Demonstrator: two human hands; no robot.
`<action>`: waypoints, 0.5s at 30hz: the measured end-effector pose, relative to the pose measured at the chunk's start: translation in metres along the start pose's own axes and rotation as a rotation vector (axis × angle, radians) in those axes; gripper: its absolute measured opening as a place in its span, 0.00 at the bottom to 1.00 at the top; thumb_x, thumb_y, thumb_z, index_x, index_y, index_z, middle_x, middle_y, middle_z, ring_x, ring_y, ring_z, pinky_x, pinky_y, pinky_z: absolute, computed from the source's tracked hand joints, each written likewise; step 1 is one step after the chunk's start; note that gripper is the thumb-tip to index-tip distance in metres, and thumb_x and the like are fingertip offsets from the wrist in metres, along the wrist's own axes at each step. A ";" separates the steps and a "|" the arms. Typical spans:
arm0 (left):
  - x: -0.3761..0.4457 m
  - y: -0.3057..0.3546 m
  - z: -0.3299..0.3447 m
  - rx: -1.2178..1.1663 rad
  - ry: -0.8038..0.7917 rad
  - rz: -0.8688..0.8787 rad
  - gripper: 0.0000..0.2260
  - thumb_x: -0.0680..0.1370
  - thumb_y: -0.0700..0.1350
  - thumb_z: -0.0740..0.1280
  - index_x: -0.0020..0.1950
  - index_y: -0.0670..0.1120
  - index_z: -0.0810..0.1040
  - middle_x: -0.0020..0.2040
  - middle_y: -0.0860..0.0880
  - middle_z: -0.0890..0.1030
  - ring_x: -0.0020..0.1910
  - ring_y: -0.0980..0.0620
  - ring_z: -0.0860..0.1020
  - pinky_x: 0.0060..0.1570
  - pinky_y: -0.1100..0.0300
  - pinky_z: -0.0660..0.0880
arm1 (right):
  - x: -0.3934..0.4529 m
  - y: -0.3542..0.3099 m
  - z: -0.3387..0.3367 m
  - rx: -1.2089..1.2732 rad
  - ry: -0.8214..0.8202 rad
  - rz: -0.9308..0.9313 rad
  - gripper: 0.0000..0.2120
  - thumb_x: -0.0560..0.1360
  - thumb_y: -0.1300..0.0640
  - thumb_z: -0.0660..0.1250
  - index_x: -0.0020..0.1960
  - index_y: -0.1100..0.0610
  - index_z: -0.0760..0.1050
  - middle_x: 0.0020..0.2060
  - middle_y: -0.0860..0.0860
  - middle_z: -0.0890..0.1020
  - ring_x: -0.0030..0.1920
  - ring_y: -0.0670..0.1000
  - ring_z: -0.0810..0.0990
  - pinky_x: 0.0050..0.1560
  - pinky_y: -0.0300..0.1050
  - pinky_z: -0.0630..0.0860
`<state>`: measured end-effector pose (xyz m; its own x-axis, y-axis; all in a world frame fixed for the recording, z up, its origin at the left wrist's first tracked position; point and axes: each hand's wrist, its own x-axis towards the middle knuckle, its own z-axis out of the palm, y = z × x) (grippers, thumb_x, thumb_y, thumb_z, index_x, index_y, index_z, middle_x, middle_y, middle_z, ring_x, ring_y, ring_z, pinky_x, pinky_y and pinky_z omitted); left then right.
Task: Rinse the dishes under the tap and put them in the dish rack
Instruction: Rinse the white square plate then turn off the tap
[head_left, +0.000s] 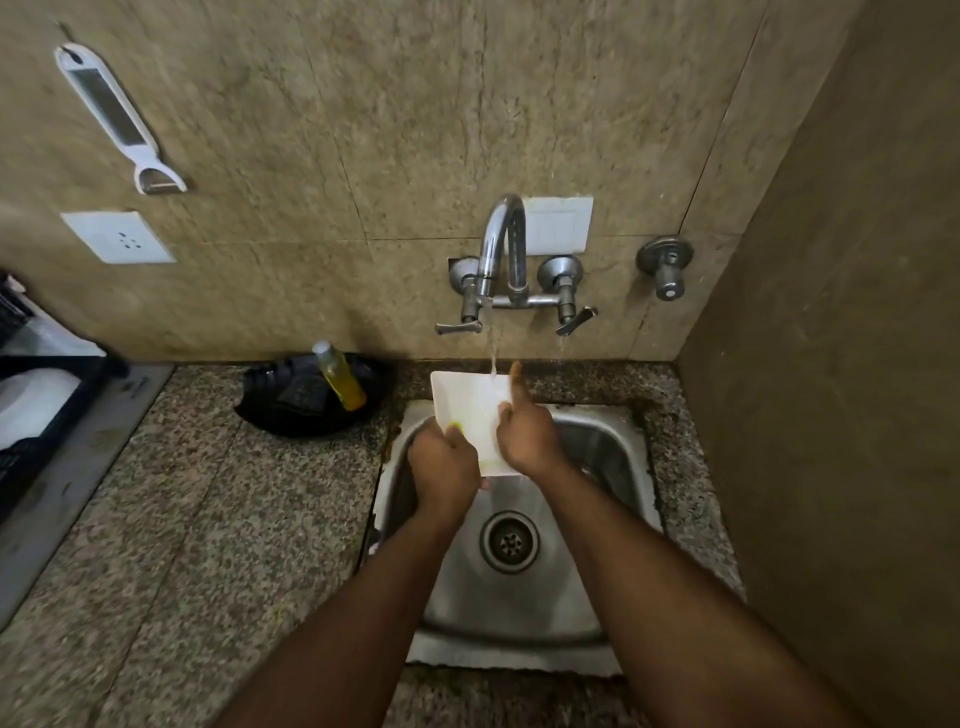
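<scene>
Both hands, left (444, 467) and right (524, 436), grip a white plate (467, 397), hiding its lower edge.

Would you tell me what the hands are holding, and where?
A white square plate: left hand at its lower-left edge, right hand on its right edge.

left hand (444, 465) clenched, right hand (524, 434) – forefinger raised
</scene>
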<state>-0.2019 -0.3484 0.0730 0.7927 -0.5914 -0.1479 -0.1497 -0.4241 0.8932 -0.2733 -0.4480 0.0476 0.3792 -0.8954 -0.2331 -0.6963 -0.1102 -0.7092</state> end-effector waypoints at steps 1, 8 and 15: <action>0.004 0.000 0.000 0.007 0.013 0.010 0.08 0.84 0.40 0.60 0.58 0.39 0.75 0.50 0.40 0.82 0.35 0.40 0.84 0.24 0.46 0.81 | -0.002 0.001 0.001 0.146 0.017 0.062 0.30 0.84 0.54 0.56 0.82 0.46 0.49 0.60 0.56 0.78 0.58 0.59 0.79 0.58 0.48 0.75; 0.037 -0.004 -0.001 -0.198 -0.031 -0.165 0.11 0.81 0.38 0.66 0.62 0.39 0.80 0.57 0.38 0.84 0.48 0.43 0.82 0.41 0.58 0.76 | -0.023 -0.004 -0.005 0.863 -0.142 0.348 0.13 0.83 0.62 0.59 0.65 0.56 0.75 0.48 0.59 0.86 0.39 0.59 0.87 0.39 0.54 0.85; 0.059 0.020 -0.029 -0.526 -0.435 -0.527 0.22 0.82 0.61 0.61 0.62 0.45 0.79 0.50 0.40 0.86 0.46 0.38 0.84 0.39 0.49 0.80 | 0.011 0.016 -0.043 0.599 -0.201 0.307 0.15 0.77 0.57 0.72 0.63 0.57 0.78 0.40 0.57 0.86 0.26 0.48 0.74 0.25 0.40 0.70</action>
<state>-0.1410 -0.3715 0.0949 0.3694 -0.6626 -0.6515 0.5525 -0.4072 0.7273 -0.3060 -0.4779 0.0621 0.3649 -0.7445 -0.5591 -0.3566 0.4430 -0.8226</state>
